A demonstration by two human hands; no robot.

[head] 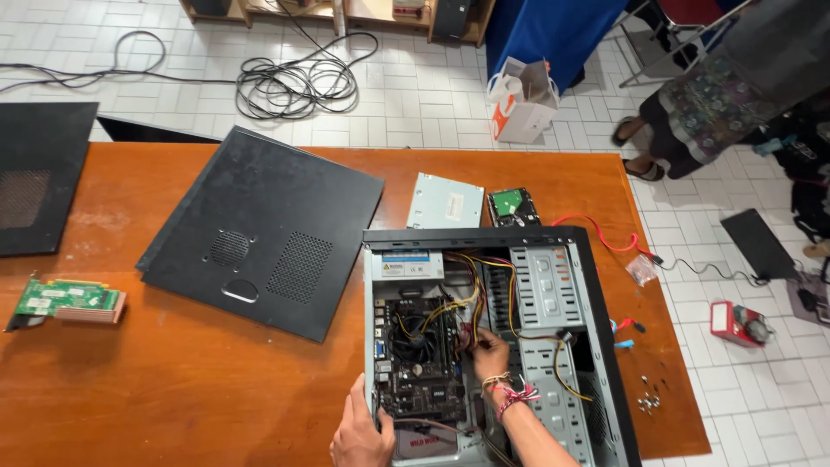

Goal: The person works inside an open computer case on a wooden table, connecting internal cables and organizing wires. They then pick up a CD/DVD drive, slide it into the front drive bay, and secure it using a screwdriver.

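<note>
Left hand [361,432] grips the near edge of the open computer case [605,346]. Right hand [491,350], fingers curled, pinches the cable bundle [462,316] beside the motherboard [419,359]. The case lies flat at the table's right, long axis running away from the viewer. Beyond: black side panel [259,229], optical drive [445,201], hard drive [512,207]. Orange wooden table [173,380]; white tiled floor [415,95], coiled cables [298,86].
</note>
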